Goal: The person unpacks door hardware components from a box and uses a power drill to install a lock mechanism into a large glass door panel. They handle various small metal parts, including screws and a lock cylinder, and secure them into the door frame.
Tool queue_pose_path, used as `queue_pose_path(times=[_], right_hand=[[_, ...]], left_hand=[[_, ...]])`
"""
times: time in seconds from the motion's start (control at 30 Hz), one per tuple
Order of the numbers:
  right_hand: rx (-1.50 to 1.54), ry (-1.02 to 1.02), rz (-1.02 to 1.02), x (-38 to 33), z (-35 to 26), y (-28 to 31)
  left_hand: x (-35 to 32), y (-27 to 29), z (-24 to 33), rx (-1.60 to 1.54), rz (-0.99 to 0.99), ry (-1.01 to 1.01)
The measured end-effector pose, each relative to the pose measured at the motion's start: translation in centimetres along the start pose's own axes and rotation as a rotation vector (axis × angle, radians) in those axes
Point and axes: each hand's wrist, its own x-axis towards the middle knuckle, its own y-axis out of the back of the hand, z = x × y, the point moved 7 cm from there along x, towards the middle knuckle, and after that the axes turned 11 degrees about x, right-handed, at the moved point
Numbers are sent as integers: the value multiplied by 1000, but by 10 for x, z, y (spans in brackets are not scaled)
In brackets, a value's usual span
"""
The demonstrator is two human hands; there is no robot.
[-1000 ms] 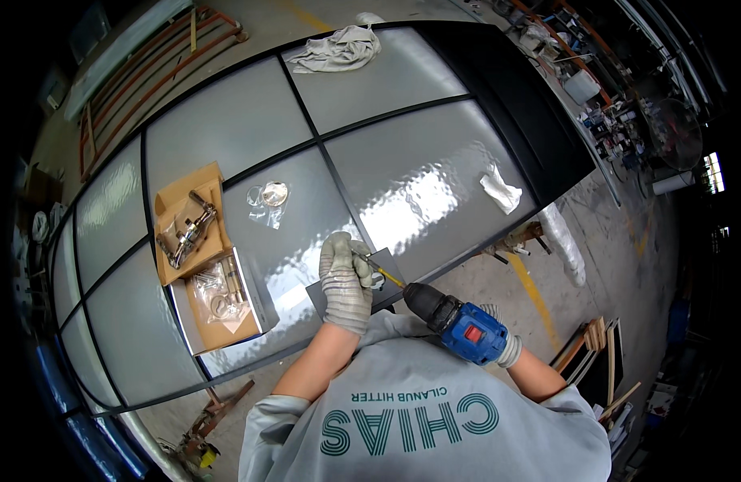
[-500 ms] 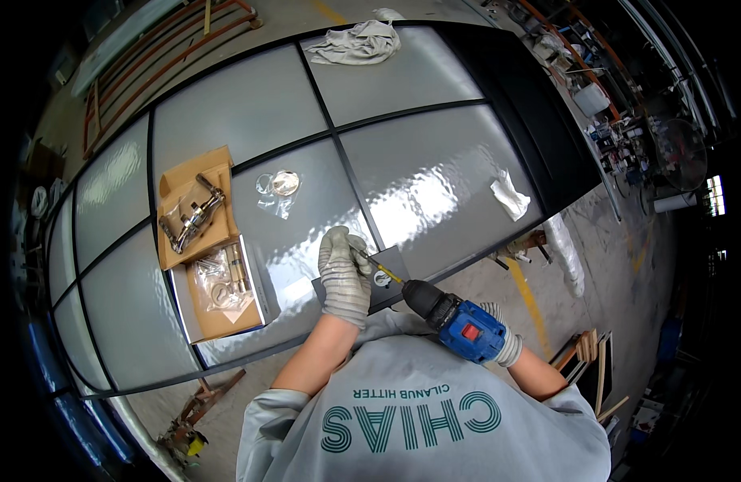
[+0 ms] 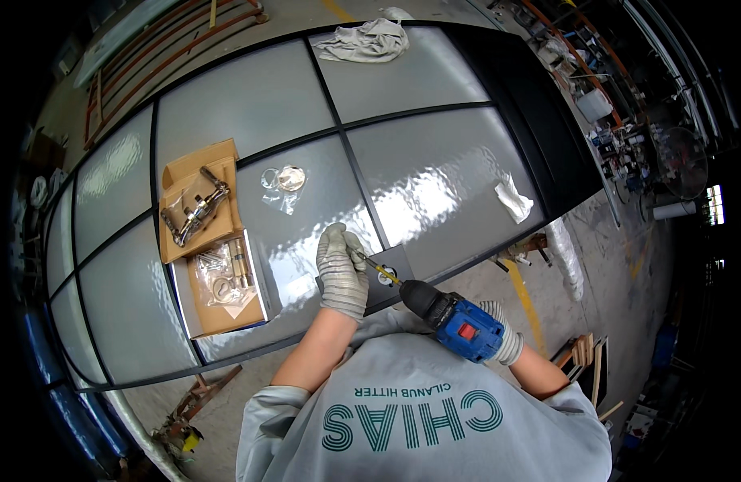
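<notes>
Steady drill [image 3: 467, 325] in clasping right hand [image 3: 510, 341], align bit [image 3: 381, 269] toward 10 o'clock, guide with curled left hand [image 3: 341, 275] (cannot tell if pinching).

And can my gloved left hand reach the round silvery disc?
Likely yes: mainly textured grey glass lies between the left hand and the disc, though those fingers are at the yellow drill bit.

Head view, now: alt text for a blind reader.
A grey-gloved right hand holds a blue and black power drill, its yellow bit pointing toward the gloved left hand above a large black-framed panel of frosted panes. On it, to the left, lies an open brown cardboard box of metal fittings.
</notes>
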Motion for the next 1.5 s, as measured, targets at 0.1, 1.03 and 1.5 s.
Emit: queue_pose_path(times=[0.1, 1.03, 1.5], right_hand=[[-57, 13, -13, 5, -5, 4], [122, 172, 790, 103, 98, 104], [29, -68, 1092, -14, 67, 72]], left_hand=[[3, 4, -1, -10, 42, 17], [45, 85, 72, 1787, 354, -879], [1, 36, 37, 2161, 229, -1185]])
